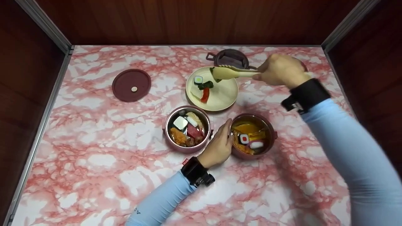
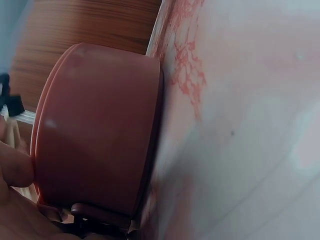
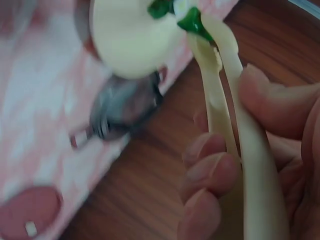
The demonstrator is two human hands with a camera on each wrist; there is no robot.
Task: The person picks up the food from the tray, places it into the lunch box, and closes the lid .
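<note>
My right hand (image 1: pixel 279 70) holds cream tongs (image 1: pixel 235 73) over the cream plate (image 1: pixel 224 97). A dark green food piece (image 3: pixel 195 24) sits between the tong tips. On the plate lie a small roll (image 1: pixel 198 80), another dark green piece (image 1: pixel 205 85) and a red piece (image 1: pixel 205 95). My left hand (image 1: pixel 218 149) grips the left side of a plum pot (image 1: pixel 248 155), its thumb (image 2: pixel 17 165) at the rim. That pot contains orange-yellow pieces, a roll with a red centre (image 1: pixel 244 139) and a white piece (image 1: pixel 256 144). The left hand's other fingertips are partly hidden.
Left of the gripped pot stands a second pot (image 1: pixel 188 150) filled with mixed food pieces. A plum disc (image 1: pixel 125 82) bearing a small pale knob lies at the left. Behind the plate is a small dark pan (image 1: pixel 232 59) with handles. Wooden walls (image 1: pixel 194 22) enclose the marbled tabletop.
</note>
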